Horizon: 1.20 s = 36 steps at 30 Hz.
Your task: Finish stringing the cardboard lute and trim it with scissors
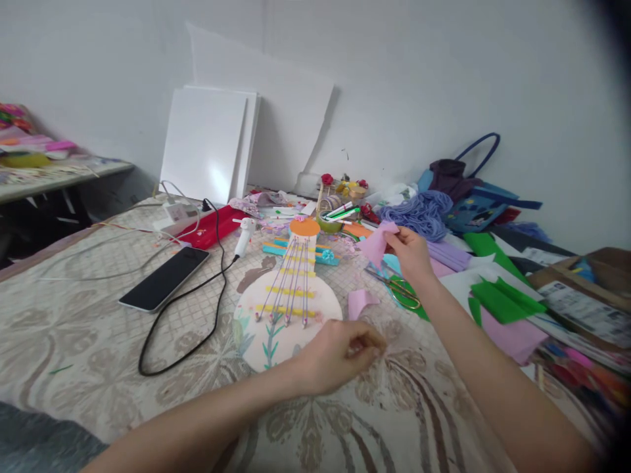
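Observation:
Pinched in my right hand (411, 255) is a piece of pink paper (373, 246), raised over the back of the table. My left hand (342, 355) hovers at the lower edge of a paper guitar (296, 289), its fingers curled and their tips pressed together. Whatever those fingertips hold, if anything, is hidden or too small to name. The guitar has a round white body with painted leaves, yellow strips, purple strings and an orange top. A smaller pink paper piece (361, 303) lies beside it. Gold-handled scissors (401, 292) rest below my right wrist.
A white glue gun (243, 238) with a black cord stands left of the guitar, near a phone (165, 279). White boards (204, 144) lean on the wall. Green paper (507, 299), purple yarn (419, 215), a blue bag (486, 203) and a cardboard box (582, 295) crowd the right.

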{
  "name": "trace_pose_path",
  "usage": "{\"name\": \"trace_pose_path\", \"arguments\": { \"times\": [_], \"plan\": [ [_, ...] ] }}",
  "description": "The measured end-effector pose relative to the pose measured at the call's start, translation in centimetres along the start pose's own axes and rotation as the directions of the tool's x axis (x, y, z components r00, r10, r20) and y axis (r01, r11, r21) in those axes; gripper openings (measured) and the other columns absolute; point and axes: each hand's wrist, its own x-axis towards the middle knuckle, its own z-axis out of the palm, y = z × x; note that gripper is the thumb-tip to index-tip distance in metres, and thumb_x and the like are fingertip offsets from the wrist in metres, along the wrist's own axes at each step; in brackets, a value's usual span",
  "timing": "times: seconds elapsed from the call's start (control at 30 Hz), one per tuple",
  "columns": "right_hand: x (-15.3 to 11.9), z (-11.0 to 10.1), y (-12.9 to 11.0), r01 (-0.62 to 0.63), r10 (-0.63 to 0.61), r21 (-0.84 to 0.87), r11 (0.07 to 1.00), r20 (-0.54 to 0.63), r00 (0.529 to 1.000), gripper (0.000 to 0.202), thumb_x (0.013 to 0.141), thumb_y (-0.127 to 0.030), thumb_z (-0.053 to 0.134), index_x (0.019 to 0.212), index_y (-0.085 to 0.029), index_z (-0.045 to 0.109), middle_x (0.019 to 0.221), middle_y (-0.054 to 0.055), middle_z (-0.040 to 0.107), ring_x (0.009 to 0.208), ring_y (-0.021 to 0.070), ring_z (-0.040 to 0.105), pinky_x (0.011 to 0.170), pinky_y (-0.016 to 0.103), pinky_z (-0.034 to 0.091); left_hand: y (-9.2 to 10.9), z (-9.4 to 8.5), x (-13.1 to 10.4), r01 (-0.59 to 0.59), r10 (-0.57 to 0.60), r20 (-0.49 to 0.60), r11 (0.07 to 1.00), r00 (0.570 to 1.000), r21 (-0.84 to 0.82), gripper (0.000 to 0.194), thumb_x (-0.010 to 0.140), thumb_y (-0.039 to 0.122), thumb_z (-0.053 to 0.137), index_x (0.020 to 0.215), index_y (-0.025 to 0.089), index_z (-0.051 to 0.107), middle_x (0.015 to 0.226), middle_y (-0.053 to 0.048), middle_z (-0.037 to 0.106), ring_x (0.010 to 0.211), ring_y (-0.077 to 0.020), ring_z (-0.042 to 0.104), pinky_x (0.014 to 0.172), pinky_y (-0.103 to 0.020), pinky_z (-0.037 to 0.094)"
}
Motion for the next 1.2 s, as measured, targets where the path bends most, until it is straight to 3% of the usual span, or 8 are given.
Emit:
{"name": "trace_pose_path", "arguments": {
  "times": [0.13, 0.2, 0.33, 0.43, 0.53, 0.7, 1.0, 1.2],
  "plan": [
    [-3.4, -1.6, -3.4, -0.017, 0.015, 0.038, 0.999, 0.04, 0.999, 0.025, 0.078, -0.042, 0.06, 0.086, -0.018, 0.062, 0.069, 0.0, 0.061, 0.059, 0.0133, 0.055, 0.055, 0.026, 0.048, -0.2, -0.5, 1.2, -0.024, 0.008, -0.377, 0.999, 0.926, -0.037, 0.035, 0.083, 0.026, 0.059, 0.116, 0.017, 0.051, 0.122, -0.012, 0.057, 0.104, -0.02, 0.058, 0.083, -0.035, 0.05],
    [-5.5, -1.5, -4.9, -0.019, 0.018, 0.014, 1.0, 0.087, 0.996, 0.026, 0.077, -0.043, 0.062, 0.084, -0.018, 0.063, 0.069, 0.0, 0.061, 0.06, 0.0131, 0.055, 0.054, 0.024, 0.046, -0.2, -0.9, 2.2, -0.023, 0.005, -0.439, 0.999, 0.899, -0.034, 0.044, 0.081, 0.033, 0.062, 0.12, 0.018, 0.047, 0.129, -0.015, 0.051, 0.111, -0.0227, 0.054, 0.084, -0.037, 0.049],
    [-9.0, -0.3, -6.2, -0.009, 0.025, -0.076, 0.997, 0.215, 0.976, 0.027, 0.081, -0.046, 0.057, 0.084, -0.019, 0.062, 0.067, 0.0, 0.061, 0.058, 0.0128, 0.056, 0.051, 0.023, 0.046, -0.8, -1.7, 4.4, 0.023, -0.021, -0.341, 1.0, 0.94, 0.003, 0.023, 0.079, 0.033, 0.061, 0.092, 0.014, 0.059, 0.09, -0.007, 0.064, 0.08, -0.0167, 0.059, 0.065, -0.028, 0.047],
    [-9.5, -0.8, -4.9, 0.0, 0.036, -0.136, 0.991, 0.262, 0.964, 0.031, 0.085, -0.049, 0.051, 0.082, -0.02, 0.062, 0.067, 0.0, 0.063, 0.059, 0.0138, 0.06, 0.054, 0.025, 0.049, -1.5, -2.4, 5.3, 0.062, -0.054, -0.329, 0.998, 0.943, 0.015, 0.018, 0.077, 0.029, 0.058, 0.066, 0.015, 0.055, 0.06, 0.002, 0.053, 0.055, -0.0096, 0.047, 0.05, -0.022, 0.035],
    [-8.4, -3.5, -2.0, -0.005, 0.064, -0.266, 0.964, 0.213, 0.975, 0.033, 0.089, -0.046, 0.042, 0.09, -0.02, 0.061, 0.076, 0.003, 0.067, 0.062, 0.015, 0.063, 0.058, 0.027, 0.05, -1.6, -3.5, 5.2, 0.065, -0.095, -0.379, 0.994, 0.92, -0.091, 0.012, 0.074, 0.025, 0.058, 0.069, 0.015, 0.055, 0.06, 0.002, 0.053, 0.053, -0.0083, 0.046, 0.048, -0.02, 0.032],
    [-7.5, -7.3, 3.1, 0.007, 0.079, -0.555, 0.832, 0.13, 0.988, 0.016, 0.074, -0.035, 0.061, 0.071, -0.02, 0.058, 0.066, 0.004, 0.062, 0.062, 0.0187, 0.058, 0.062, 0.032, 0.046, -0.6, -4.9, 4.2, 0.075, -0.204, -0.448, 0.955, 0.871, -0.288, 0.023, 0.07, 0.02, 0.061, 0.088, 0.018, 0.047, 0.062, 0.005, 0.056, 0.049, -0.0076, 0.05, 0.044, -0.017, 0.035],
    [-7.8, -6.8, 5.3, 0.116, 0.061, -0.717, 0.687, 0.216, 0.974, 0.01, 0.075, -0.029, 0.059, 0.076, -0.021, 0.054, 0.076, 0.006, 0.059, 0.073, 0.0236, 0.056, 0.067, 0.034, 0.042, -0.1, -5.8, 3.8, 0.024, -0.229, -0.488, 0.92, 0.842, -0.392, 0.021, 0.07, 0.012, 0.063, 0.069, 0.018, 0.043, 0.053, 0.007, 0.05, 0.044, -0.0049, 0.049, 0.041, -0.016, 0.037],
    [-7.9, -7.2, 6.1, 0.127, 0.094, -0.698, 0.705, 0.269, 0.959, 0.01, 0.076, -0.024, 0.058, 0.07, -0.021, 0.05, 0.074, 0.007, 0.058, 0.077, 0.0249, 0.056, 0.072, 0.036, 0.042, -0.7, -6.3, 3.8, 0.044, -0.239, -0.409, 0.901, 0.881, -0.431, 0.019, 0.07, 0.014, 0.068, 0.069, 0.015, 0.049, 0.06, 0.004, 0.057, 0.052, -0.0067, 0.057, 0.049, -0.017, 0.043]
  ]
}}
